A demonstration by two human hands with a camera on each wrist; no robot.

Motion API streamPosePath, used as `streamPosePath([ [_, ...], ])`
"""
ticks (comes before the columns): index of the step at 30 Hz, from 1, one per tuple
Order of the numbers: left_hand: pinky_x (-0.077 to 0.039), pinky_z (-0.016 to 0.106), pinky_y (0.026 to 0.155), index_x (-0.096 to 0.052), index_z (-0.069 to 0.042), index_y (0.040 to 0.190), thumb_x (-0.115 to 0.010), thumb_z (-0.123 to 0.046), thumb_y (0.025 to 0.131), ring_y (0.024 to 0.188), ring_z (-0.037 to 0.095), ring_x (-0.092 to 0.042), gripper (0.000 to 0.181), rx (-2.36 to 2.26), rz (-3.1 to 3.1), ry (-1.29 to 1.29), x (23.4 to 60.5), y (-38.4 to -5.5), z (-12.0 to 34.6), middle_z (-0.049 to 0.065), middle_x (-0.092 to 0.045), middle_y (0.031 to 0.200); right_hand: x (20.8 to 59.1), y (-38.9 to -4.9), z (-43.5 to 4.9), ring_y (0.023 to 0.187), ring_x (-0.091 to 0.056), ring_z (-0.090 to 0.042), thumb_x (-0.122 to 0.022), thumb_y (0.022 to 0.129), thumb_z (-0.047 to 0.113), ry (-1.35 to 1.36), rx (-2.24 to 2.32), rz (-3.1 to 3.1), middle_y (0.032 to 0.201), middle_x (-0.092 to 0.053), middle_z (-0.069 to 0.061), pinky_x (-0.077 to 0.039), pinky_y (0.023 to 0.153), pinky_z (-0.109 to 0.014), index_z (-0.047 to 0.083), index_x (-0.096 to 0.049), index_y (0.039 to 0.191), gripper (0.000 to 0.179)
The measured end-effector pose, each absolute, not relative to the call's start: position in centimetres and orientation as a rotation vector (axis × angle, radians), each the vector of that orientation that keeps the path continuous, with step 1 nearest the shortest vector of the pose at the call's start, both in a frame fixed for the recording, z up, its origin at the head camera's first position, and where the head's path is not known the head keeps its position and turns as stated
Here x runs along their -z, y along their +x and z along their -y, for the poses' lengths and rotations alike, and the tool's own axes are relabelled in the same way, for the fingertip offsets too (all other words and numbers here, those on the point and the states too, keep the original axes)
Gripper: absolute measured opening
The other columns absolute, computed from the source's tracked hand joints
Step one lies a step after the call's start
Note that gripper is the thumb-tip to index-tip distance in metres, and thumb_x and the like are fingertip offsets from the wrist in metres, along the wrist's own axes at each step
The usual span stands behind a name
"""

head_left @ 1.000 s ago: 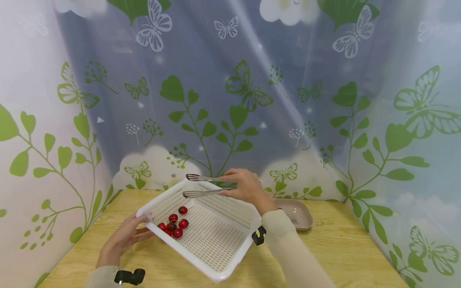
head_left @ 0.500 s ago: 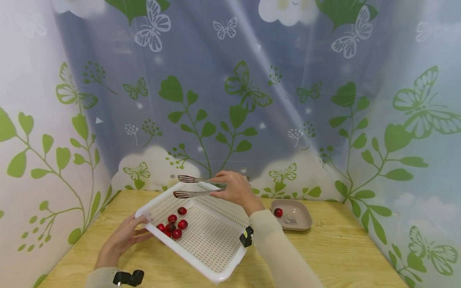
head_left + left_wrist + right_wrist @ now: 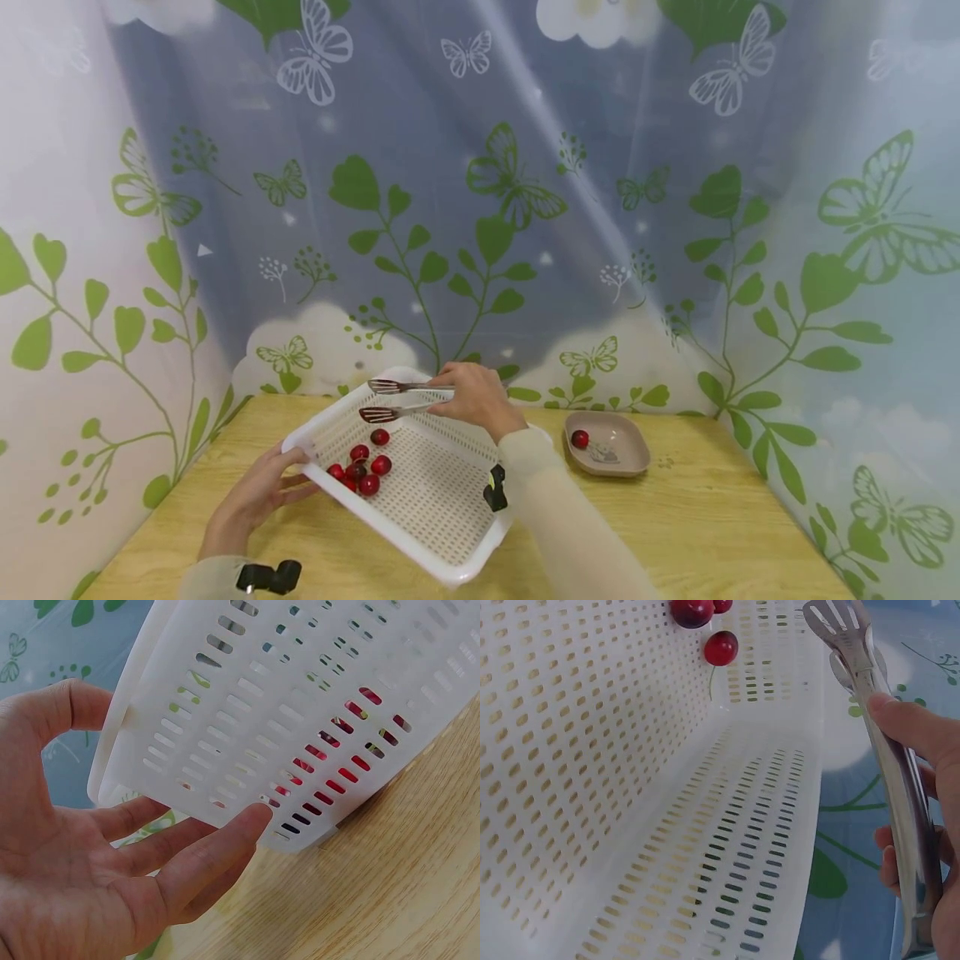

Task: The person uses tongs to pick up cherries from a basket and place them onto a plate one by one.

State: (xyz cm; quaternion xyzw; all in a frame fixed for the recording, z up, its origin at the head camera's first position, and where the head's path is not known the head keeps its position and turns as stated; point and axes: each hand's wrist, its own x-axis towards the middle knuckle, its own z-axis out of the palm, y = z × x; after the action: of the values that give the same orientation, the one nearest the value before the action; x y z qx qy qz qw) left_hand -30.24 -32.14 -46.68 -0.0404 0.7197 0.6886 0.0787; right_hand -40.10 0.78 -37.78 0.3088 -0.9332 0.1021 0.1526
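Observation:
A white slotted plastic basket [image 3: 390,529] sits at an angle on the table, several red cherries [image 3: 381,465] gathered in its left corner. My left hand [image 3: 251,496] grips that corner's rim, thumb over the edge; in the left wrist view its fingertips [image 3: 251,821] lie against the outer wall. Metal serving tongs [image 3: 900,787] are in my right hand [image 3: 476,396], thumb along one arm. Their slotted heads point left above the basket's far side, spread apart with nothing between them. One cherry in the right wrist view trails a thin stem.
A small beige dish [image 3: 626,454] stands on the wood-grain table [image 3: 705,533] to the right of the basket, one cherry [image 3: 580,439] inside. Patterned curtains [image 3: 480,317] with leaves and butterflies enclose the back and both sides of the table.
My right hand has shifted left with the tongs, which now hang slightly lower over the basket. The sleeve moved off the dish, uncovering the cherry in it. My left hand stays put.

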Motion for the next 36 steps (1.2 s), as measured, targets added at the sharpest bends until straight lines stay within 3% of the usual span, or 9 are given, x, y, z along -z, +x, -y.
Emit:
streamPosePath([
  [5, -0.06, 0.044, 0.1, -0.022, -0.001, 0.16, -0.048, -0.018, 0.101, 0.116, 0.029, -0.062, 0.067, -2.051, -2.165, -0.121, 46.6, -30.2, 32.1, 0.03, -0.035, 0.155, 38.3, -40.2, 0.3, 0.11, -0.07, -0.015, -0.078, 0.087, 0.051, 0.882, -0.177, 2.708, 0.136, -0.068, 0.009, -0.053, 0.059, -0.024, 0.038, -0.074, 0.125, 0.04],
  [11, -0.06, 0.045, 0.1, -0.021, -0.001, 0.161, -0.047, -0.018, 0.101, 0.116, 0.029, -0.061, 0.067, -2.053, -2.158, -0.132, 46.6, -30.1, 32.0, 0.032, -0.033, 0.156, 39.3, -40.4, 1.4, 0.108, -0.071, -0.014, -0.079, 0.086, 0.049, 0.899, -0.111, 2.741, 0.134, -0.069, 0.012, -0.043, 0.051, -0.019, 0.037, -0.075, 0.123, 0.039],
  [17, -0.061, 0.043, 0.099, -0.021, -0.001, 0.16, -0.046, -0.016, 0.101, 0.116, 0.029, -0.06, 0.066, -2.057, -2.162, -0.118, 46.6, -30.1, 32.0, 0.031, -0.034, 0.155, 40.0, -40.4, 1.6, 0.11, -0.071, -0.015, -0.08, 0.086, 0.048, 0.897, -0.086, 2.744, 0.135, -0.069, 0.011, -0.044, 0.05, -0.018, 0.036, -0.076, 0.123, 0.039],
  [26, -0.061, 0.043, 0.099, -0.022, -0.001, 0.16, -0.047, -0.016, 0.101, 0.117, 0.029, -0.06, 0.065, -2.055, -2.167, -0.117, 46.6, -30.2, 32.0, 0.029, -0.036, 0.153, 41.0, -40.9, 1.1, 0.092, -0.072, -0.012, -0.081, 0.086, 0.046, 0.887, -0.15, 2.75, 0.129, -0.072, 0.01, -0.038, 0.044, -0.018, 0.035, -0.077, 0.12, 0.036],
  [36, -0.061, 0.041, 0.098, -0.021, -0.001, 0.16, -0.046, -0.016, 0.102, 0.116, 0.029, -0.059, 0.065, -2.048, -2.171, -0.13, 46.6, -30.1, 32.0, 0.029, -0.037, 0.152, 42.0, -41.5, 0.6, 0.111, -0.072, -0.019, -0.083, 0.084, 0.043, 0.876, -0.303, 2.778, 0.134, -0.071, 0.006, -0.053, 0.06, -0.023, 0.033, -0.079, 0.116, 0.034],
])
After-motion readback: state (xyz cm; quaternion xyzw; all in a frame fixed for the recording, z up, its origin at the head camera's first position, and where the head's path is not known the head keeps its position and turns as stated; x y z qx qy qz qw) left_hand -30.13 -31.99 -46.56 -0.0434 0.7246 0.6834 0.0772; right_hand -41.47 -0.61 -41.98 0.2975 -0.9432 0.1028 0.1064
